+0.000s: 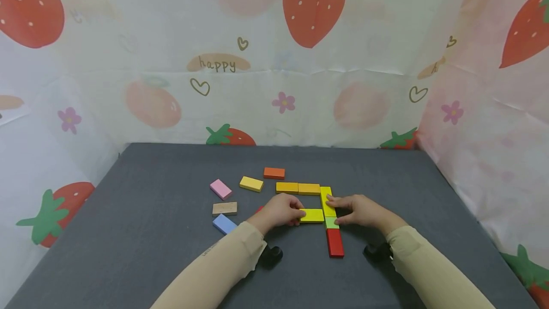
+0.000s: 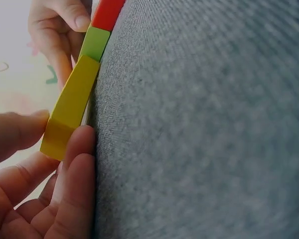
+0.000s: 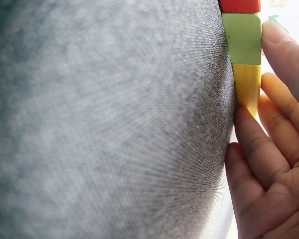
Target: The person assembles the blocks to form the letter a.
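Observation:
My left hand (image 1: 279,211) pinches the left end of a flat yellow block (image 1: 312,215) between thumb and fingers. In the left wrist view that yellow block (image 2: 75,97) reaches to the light green block (image 2: 95,44). My right hand (image 1: 362,211) touches the right side of a column with extended fingers. The column runs from an upright-lying yellow block (image 1: 327,208) through the light green block (image 1: 330,223) to a red block (image 1: 335,243). In the right wrist view its thumb lies beside the green block (image 3: 243,40) and fingers touch the yellow block (image 3: 247,84).
Two amber blocks (image 1: 298,188) lie end to end left of the column's top. Loose around them are an orange block (image 1: 274,173), a pale yellow block (image 1: 251,184), a pink block (image 1: 220,189), a tan block (image 1: 225,208), a blue block (image 1: 225,224) and a mostly hidden red piece (image 1: 259,209).

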`<state>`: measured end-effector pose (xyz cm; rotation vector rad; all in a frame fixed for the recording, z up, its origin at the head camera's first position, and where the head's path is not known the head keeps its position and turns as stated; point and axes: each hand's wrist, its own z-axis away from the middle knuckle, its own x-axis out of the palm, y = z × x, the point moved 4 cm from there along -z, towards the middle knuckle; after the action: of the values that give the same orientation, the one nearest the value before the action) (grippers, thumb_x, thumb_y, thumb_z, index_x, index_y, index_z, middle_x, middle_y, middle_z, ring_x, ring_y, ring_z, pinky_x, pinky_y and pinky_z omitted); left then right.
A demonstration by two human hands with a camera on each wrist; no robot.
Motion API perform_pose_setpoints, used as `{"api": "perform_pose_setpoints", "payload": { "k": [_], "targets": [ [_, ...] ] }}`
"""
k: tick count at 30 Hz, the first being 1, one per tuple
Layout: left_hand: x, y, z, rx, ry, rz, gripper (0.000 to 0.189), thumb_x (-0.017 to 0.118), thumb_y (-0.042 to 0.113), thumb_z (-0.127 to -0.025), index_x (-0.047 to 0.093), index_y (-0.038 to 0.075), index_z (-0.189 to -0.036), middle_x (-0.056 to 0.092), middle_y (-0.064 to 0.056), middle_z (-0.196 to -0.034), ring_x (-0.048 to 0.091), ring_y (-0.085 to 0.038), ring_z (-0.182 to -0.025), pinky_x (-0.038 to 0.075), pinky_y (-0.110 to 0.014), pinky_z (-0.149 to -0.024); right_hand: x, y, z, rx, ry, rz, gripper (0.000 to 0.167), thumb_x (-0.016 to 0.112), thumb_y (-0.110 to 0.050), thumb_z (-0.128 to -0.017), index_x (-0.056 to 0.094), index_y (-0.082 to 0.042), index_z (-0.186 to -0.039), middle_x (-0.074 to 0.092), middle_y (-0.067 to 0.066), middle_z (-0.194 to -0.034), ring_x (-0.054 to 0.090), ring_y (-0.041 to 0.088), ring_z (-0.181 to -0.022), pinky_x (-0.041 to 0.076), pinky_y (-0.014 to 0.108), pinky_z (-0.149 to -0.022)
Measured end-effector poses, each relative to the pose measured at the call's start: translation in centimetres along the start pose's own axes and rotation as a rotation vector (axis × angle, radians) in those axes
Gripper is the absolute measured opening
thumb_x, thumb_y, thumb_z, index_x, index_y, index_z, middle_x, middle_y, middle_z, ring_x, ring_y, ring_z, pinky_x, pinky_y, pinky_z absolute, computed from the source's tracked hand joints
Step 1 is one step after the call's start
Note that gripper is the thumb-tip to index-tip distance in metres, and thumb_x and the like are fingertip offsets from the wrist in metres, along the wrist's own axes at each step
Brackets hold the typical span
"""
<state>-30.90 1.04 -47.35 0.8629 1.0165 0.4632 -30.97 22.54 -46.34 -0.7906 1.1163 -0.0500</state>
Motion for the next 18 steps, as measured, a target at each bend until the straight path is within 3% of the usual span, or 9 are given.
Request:
{"api": "perform_pose_setpoints", "payload": {
  "k": [18],
  "targets": [
    [0.16,0.63,-0.32,0.056,0.026,-0.116,0.013,0.075,0.022,-0.076,0.068,0.018,-0.087,0.062,0.006,-0.074,0.055,-0.011,-0.065,0.046,-0.024,-0.061,0.01,0.06,-0.03,-0.009,0.007,0.005,0.062,0.070,-0.039,-0.077,0.050,-0.018,-0.131,0.041,0.000,-0.140,0.035,0.028,-0.130,0.031,0.048,-0.101]
  ]
}}
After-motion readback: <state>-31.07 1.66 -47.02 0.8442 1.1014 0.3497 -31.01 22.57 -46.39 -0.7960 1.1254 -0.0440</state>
